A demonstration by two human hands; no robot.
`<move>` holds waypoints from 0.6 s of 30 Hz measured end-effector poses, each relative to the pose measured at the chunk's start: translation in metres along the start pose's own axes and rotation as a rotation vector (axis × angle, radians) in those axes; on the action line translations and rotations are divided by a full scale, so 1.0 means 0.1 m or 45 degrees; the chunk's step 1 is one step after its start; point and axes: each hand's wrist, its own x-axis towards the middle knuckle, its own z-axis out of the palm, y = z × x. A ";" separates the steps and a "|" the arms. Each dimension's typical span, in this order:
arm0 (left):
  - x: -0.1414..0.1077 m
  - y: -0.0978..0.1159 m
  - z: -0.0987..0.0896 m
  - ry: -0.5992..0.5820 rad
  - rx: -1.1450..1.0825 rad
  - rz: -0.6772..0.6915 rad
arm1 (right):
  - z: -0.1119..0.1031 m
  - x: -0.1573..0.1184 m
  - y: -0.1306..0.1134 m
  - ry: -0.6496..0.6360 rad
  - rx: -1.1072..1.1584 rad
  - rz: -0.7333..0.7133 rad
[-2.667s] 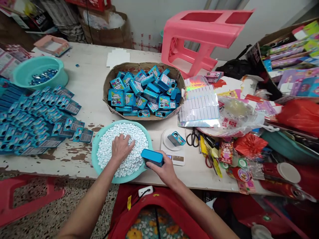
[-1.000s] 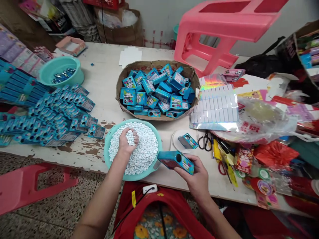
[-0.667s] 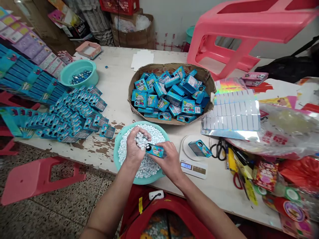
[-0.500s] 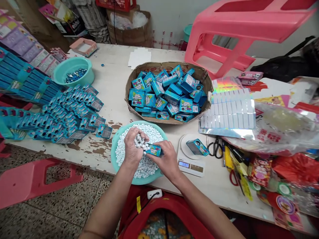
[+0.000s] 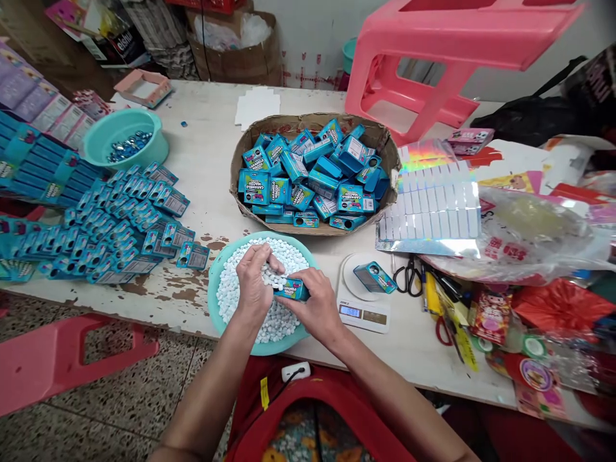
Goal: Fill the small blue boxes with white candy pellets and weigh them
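My left hand (image 5: 255, 279) is cupped around a small heap of white candies (image 5: 272, 278), over a turquoise basin (image 5: 215, 314) filled with the same candies. In my right hand (image 5: 320, 305) is a small blue candy box (image 5: 294, 289), lying sideways with its left end against the candies in my left palm. Fingers of the right hand cover the box's other end. Just right of the basin, a white digital scale (image 5: 364, 316) carries another blue box (image 5: 375, 277), tilted, with a round hole in its top.
Behind the basin stands a cardboard tray (image 5: 240, 208) heaped with blue boxes. Rows of blue boxes (image 5: 120, 224) and a second turquoise basin (image 5: 158, 138) are at left. Scissors (image 5: 409, 277), sticker sheets (image 5: 433, 205), plastic bags and a pink stool (image 5: 433, 48) occupy the right.
The view has shifted slightly, moving the table's contents left in the picture. Both hands keep their hold, with the box still against the candies in the left palm.
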 end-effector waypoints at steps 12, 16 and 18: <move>-0.07 0.04 0.03 0.024 -0.002 0.050 | -0.04 0.02 -0.09 0.004 0.092 -0.005; -0.08 0.04 0.02 0.038 0.003 0.077 | -0.01 0.02 -0.10 0.031 0.146 0.019; -0.10 0.03 0.01 0.027 0.000 0.071 | 0.01 0.03 -0.09 0.034 0.164 0.029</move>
